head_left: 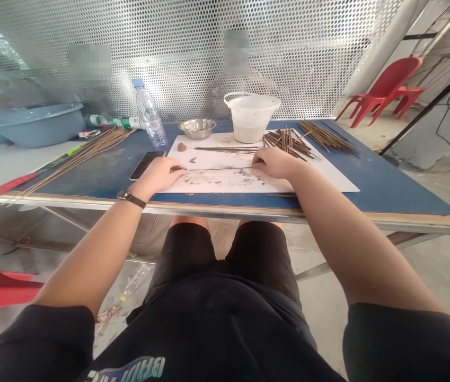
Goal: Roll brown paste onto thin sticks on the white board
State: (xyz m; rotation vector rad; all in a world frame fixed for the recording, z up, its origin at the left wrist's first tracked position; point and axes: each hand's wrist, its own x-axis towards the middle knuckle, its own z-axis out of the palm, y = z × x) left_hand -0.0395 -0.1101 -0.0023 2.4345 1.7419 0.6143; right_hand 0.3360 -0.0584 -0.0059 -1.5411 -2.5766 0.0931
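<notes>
Hands lie palm down at either end of a thin dark brown stick (213, 169), which stretches straight across a white rectangular sheet (320, 175) smeared with brown crumbs. The fingers of the left hand (160, 175) and the right hand (272, 163) are curled together over the stick's ends, but whether they clamp it or only press it against the sheet, I cannot tell. A black wristwatch (131, 198) circles the left wrist, and a black smartphone (147, 164) lies just beside the left hand. Beyond the stick, on the same sheet, are a small round brown lump (182, 147) and a long loose bundle of thin brown sticks (225, 150). A crossed heap of brown sticks (288, 143) lies near the right hand, with a neat row of brown sticks (326, 137) further right. A white plastic bucket with a handle (252, 118) and a shallow steel bowl (196, 128) stand behind the sheet on the blue-topped table (387, 188), near a clear plastic water bottle (150, 114).
</notes>
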